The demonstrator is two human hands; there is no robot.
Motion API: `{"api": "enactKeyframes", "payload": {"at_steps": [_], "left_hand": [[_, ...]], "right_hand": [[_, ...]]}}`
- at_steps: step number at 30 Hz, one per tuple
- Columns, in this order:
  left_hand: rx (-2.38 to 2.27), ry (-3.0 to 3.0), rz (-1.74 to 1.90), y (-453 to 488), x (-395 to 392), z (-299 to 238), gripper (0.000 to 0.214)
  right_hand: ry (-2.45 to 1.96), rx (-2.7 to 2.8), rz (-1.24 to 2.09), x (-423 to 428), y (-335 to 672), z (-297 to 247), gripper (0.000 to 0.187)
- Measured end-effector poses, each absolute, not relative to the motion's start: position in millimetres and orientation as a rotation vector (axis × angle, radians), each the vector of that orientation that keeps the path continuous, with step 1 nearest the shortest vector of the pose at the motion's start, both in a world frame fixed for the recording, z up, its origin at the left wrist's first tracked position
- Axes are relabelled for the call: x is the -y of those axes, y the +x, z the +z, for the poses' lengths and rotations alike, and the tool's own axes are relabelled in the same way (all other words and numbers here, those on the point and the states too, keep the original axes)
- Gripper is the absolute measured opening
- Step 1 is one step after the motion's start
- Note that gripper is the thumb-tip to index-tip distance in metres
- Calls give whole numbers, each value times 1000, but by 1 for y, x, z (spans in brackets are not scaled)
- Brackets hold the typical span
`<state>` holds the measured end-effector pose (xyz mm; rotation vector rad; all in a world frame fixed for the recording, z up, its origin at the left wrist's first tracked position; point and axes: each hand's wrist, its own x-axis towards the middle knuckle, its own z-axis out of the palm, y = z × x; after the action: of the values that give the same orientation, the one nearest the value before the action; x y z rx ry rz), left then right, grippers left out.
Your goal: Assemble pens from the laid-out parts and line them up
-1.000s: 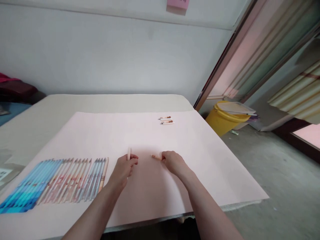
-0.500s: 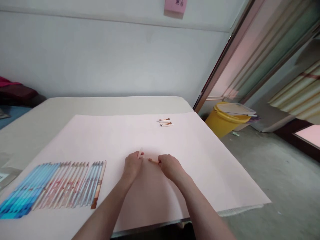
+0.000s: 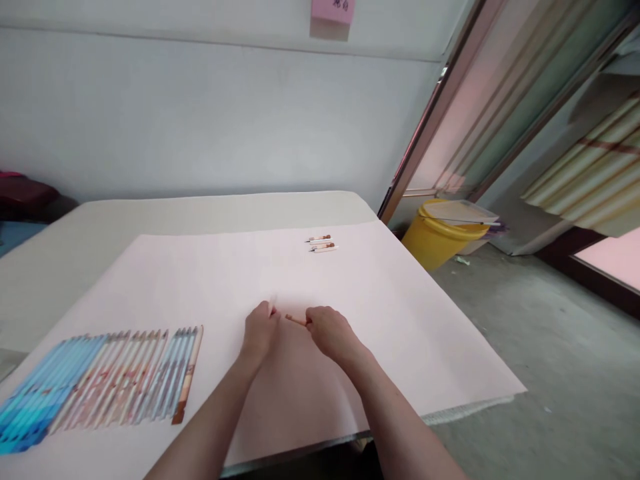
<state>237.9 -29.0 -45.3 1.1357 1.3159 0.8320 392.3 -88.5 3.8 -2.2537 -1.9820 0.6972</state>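
Note:
My left hand (image 3: pixel 260 333) is closed round a pale pen cap or barrel (image 3: pixel 273 303) whose tip sticks up past my fingers. My right hand (image 3: pixel 330 333) is closed on a thin orange pen part (image 3: pixel 296 320) that points left toward the left hand. The two hands are close together over the middle of a pink sheet (image 3: pixel 380 300) on the table. A long row of pens (image 3: pixel 95 387), blue at the left and pink and grey toward the right, lies flat near the front left.
Two short pen pieces (image 3: pixel 321 243) lie at the far side of the pink sheet. A yellow bucket (image 3: pixel 440 237) with a lid stands on the floor to the right, by a door frame. The table's front edge runs just below my forearms.
My hands have drawn closer together, the left one moving right toward the orange part. The camera has shifted slightly, so everything sits a little further left.

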Motion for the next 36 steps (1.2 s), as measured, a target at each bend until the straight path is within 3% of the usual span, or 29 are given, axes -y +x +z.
{"api": "enactKeyframes", "payload": {"at_steps": [11, 21, 30, 36], "left_hand": [[-1050, 688, 709, 215, 24, -29, 15], [-1050, 686, 767, 207, 27, -10, 19], [-950, 425, 894, 191, 17, -1, 37], [-842, 134, 1073, 185, 14, 2, 31]], "right_hand": [[-2004, 1962, 686, 85, 380, 0, 19], [-1918, 1827, 749, 84, 378, -3, 18], [-1593, 1496, 1215, 85, 372, 5, 12], [-1491, 1490, 1367, 93, 350, 2, 12]]}}
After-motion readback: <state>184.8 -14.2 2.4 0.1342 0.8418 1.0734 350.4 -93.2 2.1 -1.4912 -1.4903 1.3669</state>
